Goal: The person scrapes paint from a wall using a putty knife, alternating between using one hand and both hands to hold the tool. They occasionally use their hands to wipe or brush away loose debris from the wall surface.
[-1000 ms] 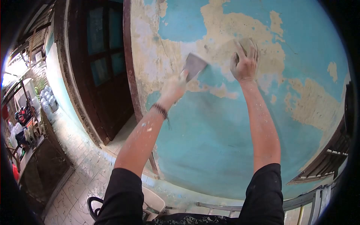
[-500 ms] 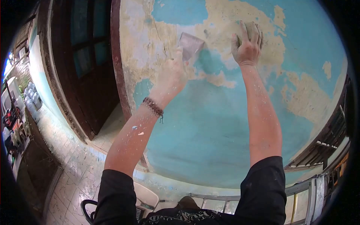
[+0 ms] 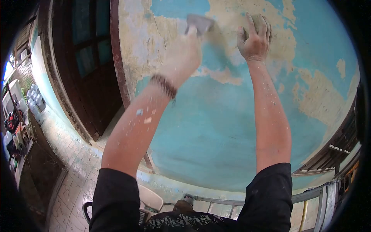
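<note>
Turquoise paint covers most of the wall (image 3: 216,127), broken high up by wide patches of bare tan plaster (image 3: 232,15). A dark wooden door (image 3: 89,65) stands to its left above a pale tiled floor (image 3: 73,154), and a white plastic chair (image 3: 151,199) sits low beneath the arms. Both bare arms reach up to the wall. The left grip (image 3: 181,58) is closed around the handle of a scraper (image 3: 199,23), whose flat grey blade sticks out above the knuckles and lies against the wall where paint meets plaster. The right grip (image 3: 255,40), near it on the right, has its fingers fanned over a tan pad (image 3: 258,16) with the thumb hooked at its side, pressing it flat on the bare patch. Most of the pad is hidden. A beaded bracelet (image 3: 164,87) circles the left wrist. The two grips are close together, so in my judgement a sideways slip could bring the blade's corner against the right fingers. A blade held too steeply could also gouge the plaster, and loosened flakes may drop toward the face.
</note>
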Motion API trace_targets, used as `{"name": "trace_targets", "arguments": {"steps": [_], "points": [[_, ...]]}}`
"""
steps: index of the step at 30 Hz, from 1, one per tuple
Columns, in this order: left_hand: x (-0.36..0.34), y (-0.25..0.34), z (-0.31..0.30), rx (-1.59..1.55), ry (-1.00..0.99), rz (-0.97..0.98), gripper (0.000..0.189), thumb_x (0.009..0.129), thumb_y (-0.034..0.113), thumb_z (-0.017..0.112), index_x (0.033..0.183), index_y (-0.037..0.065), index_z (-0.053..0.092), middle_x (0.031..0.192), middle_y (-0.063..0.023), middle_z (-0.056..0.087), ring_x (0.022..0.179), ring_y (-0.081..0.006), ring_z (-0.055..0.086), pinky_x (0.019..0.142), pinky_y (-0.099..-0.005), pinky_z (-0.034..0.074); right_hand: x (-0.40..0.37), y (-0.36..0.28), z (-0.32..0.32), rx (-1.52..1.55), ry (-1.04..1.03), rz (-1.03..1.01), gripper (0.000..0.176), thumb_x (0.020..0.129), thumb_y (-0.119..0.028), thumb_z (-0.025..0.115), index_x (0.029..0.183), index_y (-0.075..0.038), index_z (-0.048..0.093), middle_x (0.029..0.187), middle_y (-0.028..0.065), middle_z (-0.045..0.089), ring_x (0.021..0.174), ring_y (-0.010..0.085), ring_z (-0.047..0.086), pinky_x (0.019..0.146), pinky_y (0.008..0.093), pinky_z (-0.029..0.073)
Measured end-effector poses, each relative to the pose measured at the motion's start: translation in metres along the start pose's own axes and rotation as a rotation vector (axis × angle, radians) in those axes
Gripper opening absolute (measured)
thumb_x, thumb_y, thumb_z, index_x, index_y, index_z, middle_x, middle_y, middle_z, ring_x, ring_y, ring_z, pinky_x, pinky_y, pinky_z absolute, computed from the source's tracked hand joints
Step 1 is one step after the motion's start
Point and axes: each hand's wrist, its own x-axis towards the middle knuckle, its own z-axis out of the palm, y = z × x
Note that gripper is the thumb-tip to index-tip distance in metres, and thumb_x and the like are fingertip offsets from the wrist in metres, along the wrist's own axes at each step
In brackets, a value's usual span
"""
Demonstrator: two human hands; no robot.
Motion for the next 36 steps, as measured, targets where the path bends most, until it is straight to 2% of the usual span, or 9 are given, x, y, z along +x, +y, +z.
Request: {"name": "trace_targets", "arguments": {"steps": [9,18,21,24,26,29,33,34,36], "points": [[-0.011,0.006,0.001,-0.102,-0.079,-0.068,0.038,0.096,0.024,0.054,0.123,-0.003,0.056,0.086,-0.0286,0.066,0.085,-0.0438,0.066,0.074,-0.0502,0.052,0.001,-0.001,-0.006,-0.018,-0.020,0.008,0.045,0.083,-0.032,0.062,0.127,-0.022,0.063,0.132,0.0126,0.051,0.128,0.0310,0.046,0.111,0.0475,0.033],[-0.016,0.011,0.027,-0.227,0.050,-0.108,0.045,0.095,0.023,0.056,0.132,-0.001,0.052,0.081,-0.0248,0.067,0.081,-0.0404,0.068,0.072,-0.0456,0.052,0.003,-0.002,-0.009,-0.005,-0.027,0.033,0.044,0.084,-0.028,0.061,0.127,-0.021,0.062,0.131,0.0124,0.051,0.127,0.0316,0.046,0.110,0.0469,0.034],[-0.021,0.013,0.038,-0.358,0.222,-0.013,0.046,0.094,0.021,0.056,0.136,0.003,0.050,0.083,-0.0205,0.068,0.072,-0.0337,0.068,0.070,-0.0416,0.052,0.001,-0.001,-0.011,0.017,-0.033,0.017,0.043,0.083,-0.027,0.061,0.125,-0.019,0.063,0.131,0.0132,0.051,0.127,0.0321,0.046,0.110,0.0469,0.034],[-0.024,0.023,0.020,-0.482,-0.066,-0.235,0.049,0.093,0.017,0.057,0.141,0.008,0.047,0.082,-0.0153,0.066,0.065,-0.0246,0.064,0.062,-0.0386,0.052,0.004,-0.001,-0.010,0.045,-0.024,0.012,0.042,0.083,-0.027,0.061,0.123,-0.016,0.063,0.131,0.0139,0.051,0.127,0.0325,0.046,0.111,0.0472,0.033],[-0.026,0.034,0.006,-0.929,-0.222,-0.521,0.053,0.092,0.013,0.059,0.143,0.013,0.044,0.079,-0.0118,0.062,0.061,-0.0185,0.059,0.054,-0.0351,0.050,-0.002,-0.004,-0.017,0.112,-0.056,-0.010,0.042,0.081,-0.024,0.064,0.121,-0.011,0.064,0.129,0.0163,0.052,0.124,0.0330,0.047,0.107,0.0475,0.037],[-0.016,0.043,0.003,-1.122,-0.213,-0.565,0.054,0.093,0.009,0.058,0.144,0.014,0.040,0.079,-0.0097,0.061,0.062,-0.0172,0.060,0.051,-0.0333,0.049,-0.026,-0.023,-0.037,0.320,-0.092,0.015,0.040,0.081,-0.017,0.065,0.120,-0.007,0.064,0.120,0.0180,0.057,0.112,0.0348,0.054,0.096,0.0459,0.043],[0.006,0.037,0.031,-1.280,-0.071,-0.494,0.051,0.095,0.008,0.056,0.143,0.013,0.040,0.081,-0.0084,0.061,0.064,-0.0169,0.060,0.052,-0.0322,0.050,-0.055,-0.078,-0.101,0.969,-0.398,0.572,0.035,0.089,-0.010,0.060,0.123,-0.001,0.058,0.101,0.0136,0.063,0.086,0.0241,0.064,0.070,0.0345,0.052],[0.008,0.041,0.042,-1.329,0.003,-0.456,0.050,0.095,0.007,0.055,0.142,0.012,0.040,0.082,-0.0080,0.061,0.064,-0.0164,0.061,0.053,-0.0316,0.050,-0.047,-0.095,-0.114,0.971,-0.412,0.561,0.035,0.089,-0.010,0.060,0.123,-0.001,0.058,0.101,0.0136,0.063,0.086,0.0241,0.064,0.070,0.0345,0.052],[0.009,0.039,0.054,-1.374,0.074,-0.424,0.049,0.095,0.007,0.054,0.142,0.011,0.040,0.083,-0.0076,0.061,0.065,-0.0159,0.061,0.054,-0.0310,0.050,-0.020,-0.124,-0.141,1.343,-0.556,1.075,0.044,0.093,-0.010,0.056,0.134,-0.001,0.046,0.092,0.0086,0.061,0.071,0.0136,0.060,0.054,0.0276,0.048]]}}
